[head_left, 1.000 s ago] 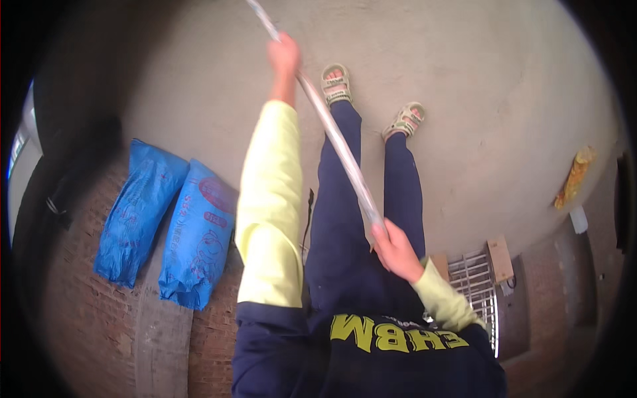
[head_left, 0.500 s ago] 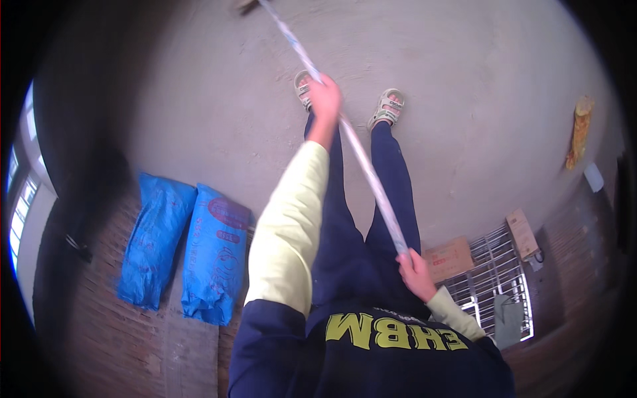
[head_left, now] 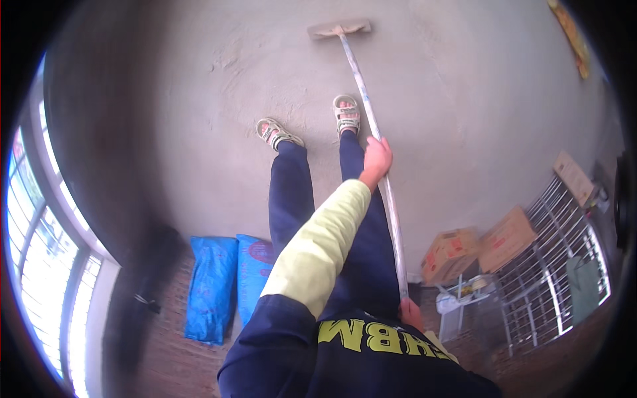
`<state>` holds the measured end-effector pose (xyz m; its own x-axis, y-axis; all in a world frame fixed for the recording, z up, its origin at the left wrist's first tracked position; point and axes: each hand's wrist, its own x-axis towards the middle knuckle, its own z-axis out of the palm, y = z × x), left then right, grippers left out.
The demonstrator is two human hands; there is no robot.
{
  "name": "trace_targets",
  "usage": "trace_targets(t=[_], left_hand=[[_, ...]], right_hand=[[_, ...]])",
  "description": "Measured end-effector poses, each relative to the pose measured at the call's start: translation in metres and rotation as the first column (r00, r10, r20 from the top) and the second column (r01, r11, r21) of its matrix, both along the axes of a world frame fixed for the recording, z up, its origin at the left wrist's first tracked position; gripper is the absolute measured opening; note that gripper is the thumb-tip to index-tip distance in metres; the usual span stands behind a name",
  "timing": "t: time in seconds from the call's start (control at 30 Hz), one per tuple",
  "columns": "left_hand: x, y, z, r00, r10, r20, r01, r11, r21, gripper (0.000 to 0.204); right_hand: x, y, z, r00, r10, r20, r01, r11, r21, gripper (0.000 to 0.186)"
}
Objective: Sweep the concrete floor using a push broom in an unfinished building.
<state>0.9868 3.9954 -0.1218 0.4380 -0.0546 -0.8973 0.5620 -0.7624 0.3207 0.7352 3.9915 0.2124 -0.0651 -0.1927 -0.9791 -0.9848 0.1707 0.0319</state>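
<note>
A long pale pole point(head_left: 371, 119) runs from a flat, wide head point(head_left: 335, 28), resting on the grey concrete floor point(head_left: 464, 99), down to my body. My left hand point(head_left: 377, 159) is wrapped round the middle of the pole. My right hand point(head_left: 410, 312), partly hidden by my dark shirt, grips it near the lower end. My two sandalled feet point(head_left: 346, 114) stand apart on the concrete, left of the pole.
Blue sacks point(head_left: 209, 285) lie behind me to the lower left. A barred window point(head_left: 46, 265) is at the far left. Cardboard boxes point(head_left: 504, 239), a metal grille point(head_left: 541, 298) and some clutter lie at the lower right. A yellow strip point(head_left: 567, 36) is at the upper right.
The pole has swung rightward and its whole head has come into view. My left hand has moved right and down, my right hand lower. The view has shifted, showing more window.
</note>
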Motion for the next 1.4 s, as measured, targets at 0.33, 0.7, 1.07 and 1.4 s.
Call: trace_targets(t=[0.33,0.7,1.07,1.4], left_hand=[[-0.010,-0.037,-0.071,0.930,-0.322,0.177,0.285,0.936,0.205,0.036],[0.102,0.004,-0.035,0.961,-0.151,0.232,0.136,0.987,0.083,0.036],[0.059,0.209,-0.002,0.897,-0.411,0.162,0.395,0.910,0.125,0.031],[-0.011,0.215,-0.025,0.983,-0.180,0.028,0.171,0.965,0.200,0.023]], right_hand=[[-0.010,-0.040,-0.072,0.990,0.114,0.087,-0.101,0.984,-0.145,0.032],[0.096,0.040,-0.121,0.706,0.068,0.705,-0.026,0.997,-0.070,0.037],[-0.035,0.022,-0.382,0.933,0.255,0.254,-0.042,0.778,-0.627,0.036],[-0.027,0.033,-0.454,0.891,0.275,0.360,-0.158,0.934,-0.322,0.028]])
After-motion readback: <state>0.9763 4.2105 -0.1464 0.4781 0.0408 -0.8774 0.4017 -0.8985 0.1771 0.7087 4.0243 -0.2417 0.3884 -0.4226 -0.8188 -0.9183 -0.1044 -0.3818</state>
